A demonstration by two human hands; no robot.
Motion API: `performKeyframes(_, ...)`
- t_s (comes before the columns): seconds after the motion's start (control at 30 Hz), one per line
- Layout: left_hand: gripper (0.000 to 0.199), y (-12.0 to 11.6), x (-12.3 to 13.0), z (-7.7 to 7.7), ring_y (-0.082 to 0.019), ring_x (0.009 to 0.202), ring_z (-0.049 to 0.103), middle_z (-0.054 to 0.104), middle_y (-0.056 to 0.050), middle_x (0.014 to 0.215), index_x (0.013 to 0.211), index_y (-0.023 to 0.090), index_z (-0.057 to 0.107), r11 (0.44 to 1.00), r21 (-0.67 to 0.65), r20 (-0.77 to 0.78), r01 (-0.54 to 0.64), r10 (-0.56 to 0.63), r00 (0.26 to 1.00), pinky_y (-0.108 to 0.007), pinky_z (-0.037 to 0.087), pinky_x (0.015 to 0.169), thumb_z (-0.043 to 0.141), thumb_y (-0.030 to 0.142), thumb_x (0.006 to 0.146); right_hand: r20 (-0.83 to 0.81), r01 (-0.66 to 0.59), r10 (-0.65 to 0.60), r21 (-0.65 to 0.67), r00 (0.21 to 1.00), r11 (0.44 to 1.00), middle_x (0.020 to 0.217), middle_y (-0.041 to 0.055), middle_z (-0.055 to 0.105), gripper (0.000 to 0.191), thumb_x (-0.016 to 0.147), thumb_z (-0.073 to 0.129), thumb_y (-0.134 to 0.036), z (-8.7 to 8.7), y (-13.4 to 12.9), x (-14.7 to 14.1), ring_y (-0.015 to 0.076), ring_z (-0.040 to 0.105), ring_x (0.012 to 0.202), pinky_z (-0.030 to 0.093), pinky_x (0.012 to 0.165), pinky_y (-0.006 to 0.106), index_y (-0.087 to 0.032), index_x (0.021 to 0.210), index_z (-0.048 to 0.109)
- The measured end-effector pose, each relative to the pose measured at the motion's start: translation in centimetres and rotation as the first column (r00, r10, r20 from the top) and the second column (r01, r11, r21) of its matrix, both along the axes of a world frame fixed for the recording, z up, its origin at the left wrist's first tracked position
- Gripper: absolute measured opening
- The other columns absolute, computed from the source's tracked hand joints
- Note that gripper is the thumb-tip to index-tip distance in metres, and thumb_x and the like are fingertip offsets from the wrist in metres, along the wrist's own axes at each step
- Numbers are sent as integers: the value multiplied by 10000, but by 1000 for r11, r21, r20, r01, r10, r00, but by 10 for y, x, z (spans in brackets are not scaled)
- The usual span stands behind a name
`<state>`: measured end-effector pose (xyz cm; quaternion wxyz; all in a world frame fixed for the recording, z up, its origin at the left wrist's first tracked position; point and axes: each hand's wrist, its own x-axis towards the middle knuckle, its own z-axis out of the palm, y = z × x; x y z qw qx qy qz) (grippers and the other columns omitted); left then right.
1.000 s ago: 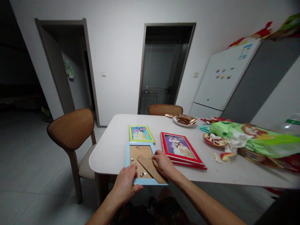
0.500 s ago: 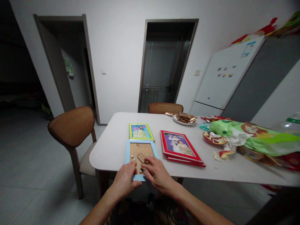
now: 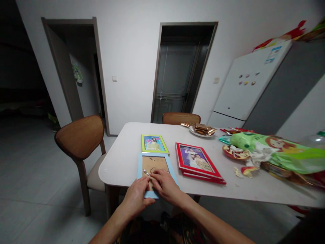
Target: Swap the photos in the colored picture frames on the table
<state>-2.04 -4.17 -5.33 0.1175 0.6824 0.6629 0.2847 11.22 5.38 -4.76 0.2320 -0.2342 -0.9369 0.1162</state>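
A light blue photo frame (image 3: 140,166) lies face down at the table's front edge, its brown backing board (image 3: 157,162) and small metal clips (image 3: 145,172) showing. My left hand (image 3: 138,193) grips the frame's lower left corner, with the thumb at the front edge and the fingers bent over the backing. My right hand (image 3: 165,186) rests on the lower part of the backing, fingers curled and close together, tips near the left fingers. What lies under those fingertips is hidden. Just behind is a lime green photo frame (image 3: 154,143), picture side up.
Red photo frames (image 3: 198,162) are stacked on the right. A plate of wrapped snacks (image 3: 202,130), an opened pomegranate (image 3: 236,153), peel bits (image 3: 250,171) and a green plastic packet (image 3: 281,145) lie farther right. Wooden chairs (image 3: 81,137) stand left and behind the white table (image 3: 116,152).
My right hand's fingers have shifted left and slightly up over the backing, closer to the left hand, covering a lower clip seen before. The view has shifted slightly.
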Motion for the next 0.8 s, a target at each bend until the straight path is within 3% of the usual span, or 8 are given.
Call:
performKeyframes(0.13,500,-2,0,1,-205,910,507,571,-33,963,1002,201,510,1000,6,7,-2,2,1000,-317,396,807,701,256,544,95,40,-42,18,995,999,907,57,542,238,811,399,-218,-1,14,-27,169,422,874,295,732,283,-217,928,606)
performKeyframes(0.23,505,-4,-2,2,-204,892,505,565,-30,958,995,197,508,1000,-6,8,-2,2,1000,-314,397,787,708,270,537,184,4,-12,44,983,999,876,46,541,194,797,436,-233,2,18,-36,173,405,872,268,705,282,-229,849,624)
performKeyframes(0.47,387,-6,-3,1,-209,890,507,572,-32,943,831,183,539,1000,4,4,-14,14,1000,-318,398,787,732,255,503,263,-107,69,133,962,985,914,56,517,191,814,420,-289,4,10,-31,176,388,875,263,721,295,-224,908,573)
performKeyframes(0.6,427,-8,-2,1,-215,907,509,567,-37,981,865,189,539,999,21,23,-33,32,999,-330,402,799,740,252,493,247,-116,94,74,964,990,906,55,546,203,807,409,-261,5,17,-31,172,426,876,289,707,276,-220,883,593)
performKeyframes(0.67,475,-9,-2,0,-221,929,507,568,-42,991,918,193,530,999,17,31,-39,39,999,-339,401,813,740,251,496,190,-33,29,19,981,999,901,60,570,240,810,386,-246,6,28,-34,156,466,852,308,705,253,-200,911,599)
performKeyframes(0.8,510,-11,-1,2,-225,972,498,564,-53,1019,959,192,522,999,10,33,-53,52,998,-347,392,844,738,250,501,131,272,-264,-49,956,961,898,69,611,250,770,429,-259,4,56,-49,151,527,815,330,681,224,-181,919,614)
